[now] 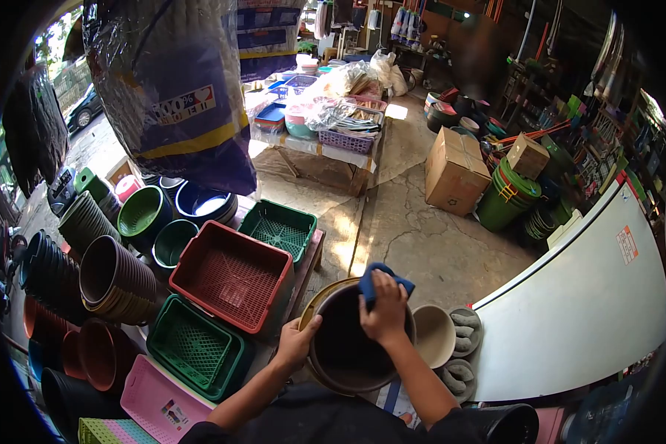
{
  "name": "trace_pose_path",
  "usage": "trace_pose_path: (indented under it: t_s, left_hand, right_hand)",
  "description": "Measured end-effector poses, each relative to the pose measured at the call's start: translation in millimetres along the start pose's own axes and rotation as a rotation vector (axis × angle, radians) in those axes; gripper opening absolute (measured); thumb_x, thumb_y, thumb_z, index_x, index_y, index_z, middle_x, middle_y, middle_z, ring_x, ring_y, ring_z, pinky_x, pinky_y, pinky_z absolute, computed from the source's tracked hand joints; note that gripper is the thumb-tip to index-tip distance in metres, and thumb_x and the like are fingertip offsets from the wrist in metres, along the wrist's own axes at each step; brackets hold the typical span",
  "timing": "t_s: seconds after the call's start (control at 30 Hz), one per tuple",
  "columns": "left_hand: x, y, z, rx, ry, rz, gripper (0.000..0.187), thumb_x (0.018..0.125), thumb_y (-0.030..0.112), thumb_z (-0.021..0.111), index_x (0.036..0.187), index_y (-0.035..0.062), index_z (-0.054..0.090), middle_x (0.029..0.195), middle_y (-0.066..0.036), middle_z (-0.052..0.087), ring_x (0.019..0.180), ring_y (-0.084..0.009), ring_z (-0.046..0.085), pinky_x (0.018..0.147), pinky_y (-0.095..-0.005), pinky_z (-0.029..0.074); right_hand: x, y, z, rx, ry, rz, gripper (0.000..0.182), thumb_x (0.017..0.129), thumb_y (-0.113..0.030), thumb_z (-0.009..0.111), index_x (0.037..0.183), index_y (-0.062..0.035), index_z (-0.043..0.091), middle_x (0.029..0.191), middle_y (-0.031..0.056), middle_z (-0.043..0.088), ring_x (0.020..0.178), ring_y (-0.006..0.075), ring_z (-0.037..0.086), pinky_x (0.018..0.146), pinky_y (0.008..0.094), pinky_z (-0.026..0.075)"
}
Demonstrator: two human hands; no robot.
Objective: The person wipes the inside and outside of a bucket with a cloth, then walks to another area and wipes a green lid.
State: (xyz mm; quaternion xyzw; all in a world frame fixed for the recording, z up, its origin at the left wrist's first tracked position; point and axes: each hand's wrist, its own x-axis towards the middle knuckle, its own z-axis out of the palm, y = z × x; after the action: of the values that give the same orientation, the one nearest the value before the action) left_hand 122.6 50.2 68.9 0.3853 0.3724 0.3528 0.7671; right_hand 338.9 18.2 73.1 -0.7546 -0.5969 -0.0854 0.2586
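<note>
A dark brown round pot (345, 351) with a yellowish rim along its far left side is in front of my body, its opening facing up. My left hand (297, 344) is closed on the left edge of this pot, thumb over the rim. In my right hand (385, 311) is a folded blue cloth (368, 287), pressed against the far right part of the rim. Fingers of that hand lie bent over the cloth. Just right of the pot sits a beige bowl-shaped pot (435, 337), beside grey moulded pieces (462, 333).
At my left are a red basket (233, 277), a green basket (200, 348), a pink basket (155, 399) and stacked brown pots (111, 274). Packaged goods (177, 111) hang above. A white panel (577, 303) stands right; a cardboard box (457, 174) is further off.
</note>
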Motion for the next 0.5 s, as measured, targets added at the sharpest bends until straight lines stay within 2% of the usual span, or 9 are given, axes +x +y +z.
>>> trace_pose_path:
  t_s: [0.03, 0.07, 0.1, 0.17, 0.3, 0.37, 0.4, 0.43, 0.5]
  left_hand:
    - [6.4, -4.5, -10.1, 0.030, 0.041, 0.031, 0.027, 0.097, 0.029, 0.065, 0.099, 0.0020, 0.065, 0.085, 0.002, 0.063, 0.072, -0.0052, 0.055, 0.065, -0.0221, 0.047]
    - [11.2, -8.9, -18.9, 0.059, 0.084, 0.063, 0.028, 0.096, 0.029, 0.066, 0.098, 0.0019, 0.065, 0.085, 0.002, 0.062, 0.071, -0.0054, 0.055, 0.065, -0.0225, 0.046]
    - [11.8, -6.4, -21.6, 0.058, 0.084, 0.064, 0.028, 0.096, 0.029, 0.066, 0.098, 0.0019, 0.065, 0.085, 0.002, 0.062, 0.071, -0.0054, 0.055, 0.065, -0.0225, 0.046]
    - [15.0, 1.5, -23.1, -0.035, 0.174, 0.159, 0.028, 0.098, 0.029, 0.064, 0.100, 0.0009, 0.064, 0.086, 0.002, 0.062, 0.072, -0.0057, 0.055, 0.065, -0.0230, 0.047]
    - [30.1, -0.8, -30.2, -0.138, 0.289, 0.225, 0.029, 0.101, 0.029, 0.058, 0.103, 0.0009, 0.062, 0.088, 0.000, 0.062, 0.074, -0.0065, 0.056, 0.067, -0.0228, 0.047]
    - [33.8, -10.0, -33.3, -0.132, 0.283, 0.231, 0.030, 0.102, 0.031, 0.056, 0.105, 0.0007, 0.061, 0.090, -0.002, 0.063, 0.077, -0.0084, 0.058, 0.069, -0.0236, 0.048]
    - [34.0, -11.2, -31.5, -0.153, 0.291, 0.235, 0.035, 0.102, 0.032, 0.054, 0.111, -0.0010, 0.059, 0.098, -0.007, 0.065, 0.083, -0.0128, 0.062, 0.075, -0.0269, 0.052]
    - [34.1, -12.6, -29.7, -0.174, 0.300, 0.238, 0.039, 0.103, 0.034, 0.052, 0.117, -0.0028, 0.057, 0.105, -0.012, 0.067, 0.089, -0.0172, 0.066, 0.080, -0.0302, 0.056]
    - [30.6, -10.8, -17.7, -0.201, 0.309, 0.216, 0.041, 0.103, 0.035, 0.051, 0.118, -0.0025, 0.056, 0.106, -0.012, 0.066, 0.089, -0.0176, 0.065, 0.080, -0.0308, 0.055]
  right_hand:
    - [-4.2, 13.1, 0.4, 0.036, -0.007, 0.089, 0.060, 0.089, -0.036, 0.061, 0.139, -0.0075, 0.044, 0.143, 0.0134, 0.047, 0.135, 0.0268, 0.041, 0.112, 0.0492, 0.024]
    - [-10.4, 25.1, -0.4, 0.084, -0.024, 0.191, 0.055, 0.091, -0.031, 0.059, 0.136, -0.0022, 0.045, 0.135, 0.0202, 0.051, 0.126, 0.0336, 0.049, 0.105, 0.0493, 0.034]
    - [-21.5, 42.8, 4.6, 0.084, -0.024, 0.189, 0.055, 0.091, -0.031, 0.059, 0.136, -0.0022, 0.045, 0.135, 0.0202, 0.051, 0.126, 0.0336, 0.049, 0.105, 0.0493, 0.034]
    - [-48.3, 74.4, 23.0, 0.661, -0.198, 0.426, 0.051, 0.092, -0.025, 0.056, 0.134, 0.0017, 0.044, 0.128, 0.0244, 0.053, 0.118, 0.0394, 0.053, 0.101, 0.0490, 0.039]
    - [-85.1, 34.2, 8.9, 0.707, -0.106, 0.400, 0.048, 0.093, -0.022, 0.053, 0.132, 0.0047, 0.044, 0.125, 0.0277, 0.053, 0.115, 0.0421, 0.054, 0.100, 0.0477, 0.041]
    - [-89.6, 3.7, -5.2, 0.624, 0.001, 0.375, 0.051, 0.091, -0.021, 0.054, 0.133, 0.0070, 0.042, 0.129, 0.0294, 0.050, 0.120, 0.0434, 0.051, 0.103, 0.0469, 0.039]
    - [-90.7, -6.0, -7.7, 0.635, 0.047, 0.314, 0.061, 0.088, -0.021, 0.056, 0.138, 0.0085, 0.037, 0.134, 0.0306, 0.046, 0.124, 0.0447, 0.047, 0.107, 0.0475, 0.035]
    - [-93.3, -14.8, -10.1, 0.637, 0.051, 0.321, 0.061, 0.088, -0.021, 0.056, 0.138, 0.0085, 0.037, 0.134, 0.0306, 0.046, 0.124, 0.0447, 0.047, 0.107, 0.0475, 0.035]
    - [-99.3, -30.8, -16.8, 0.505, 0.105, 0.224, 0.070, 0.086, -0.023, 0.057, 0.143, 0.0075, 0.032, 0.140, 0.0292, 0.042, 0.129, 0.0441, 0.044, 0.111, 0.0480, 0.030]
